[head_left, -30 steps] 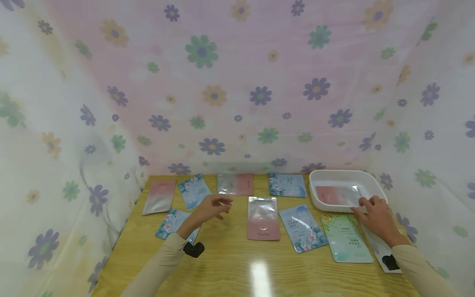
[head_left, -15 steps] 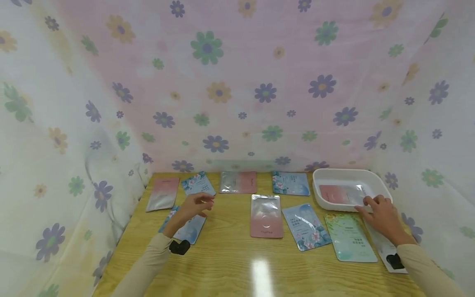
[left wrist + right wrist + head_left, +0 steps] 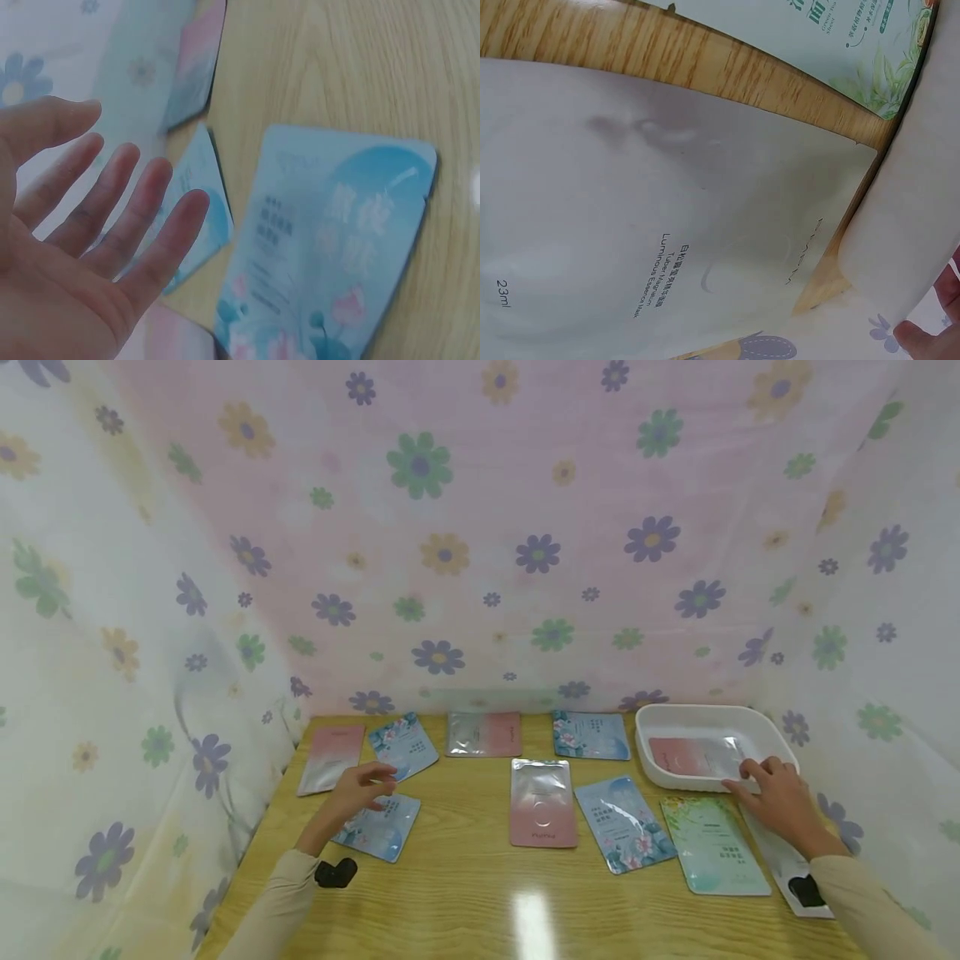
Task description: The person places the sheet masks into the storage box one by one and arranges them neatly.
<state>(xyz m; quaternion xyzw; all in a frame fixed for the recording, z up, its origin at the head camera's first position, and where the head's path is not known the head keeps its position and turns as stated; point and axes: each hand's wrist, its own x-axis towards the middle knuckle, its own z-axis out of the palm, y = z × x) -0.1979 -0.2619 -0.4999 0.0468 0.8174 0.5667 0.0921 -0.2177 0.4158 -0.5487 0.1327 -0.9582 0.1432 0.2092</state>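
Bare hands and flat sachets on a wood-grain tabletop (image 3: 450, 902), head view, read from the lower edge upward. Lower right: a white sachet (image 3: 780, 856), partly covered by the right sleeve (image 3: 870, 910), with a green sachet (image 3: 714, 847) just beside it on the left. Lower left: the near blue sachet (image 3: 386, 835) lies beneath the left hand (image 3: 351, 797), whose fingers are loosely extended and hold nothing; in the left-wrist view this sachet appears to the right of the fingers. Centre: an upright pink-and-silver sachet (image 3: 543, 802) and a tilted blue sachet (image 3: 624, 822) lie between the hands. Right: the right hand (image 3: 780, 797) pinches the near rim of a white tray (image 3: 697, 721) between thumb and fingers; a pink sachet (image 3: 682, 756) lies inside, left of the fingertips. Farther back, left to right: a pink packet (image 3: 332, 758), a blue packet (image 3: 405, 747), a sideways pink packet (image 3: 483, 733) and a sideways blue packet (image 3: 592, 735). Behind rises a flowered cloth (image 3: 487, 493).
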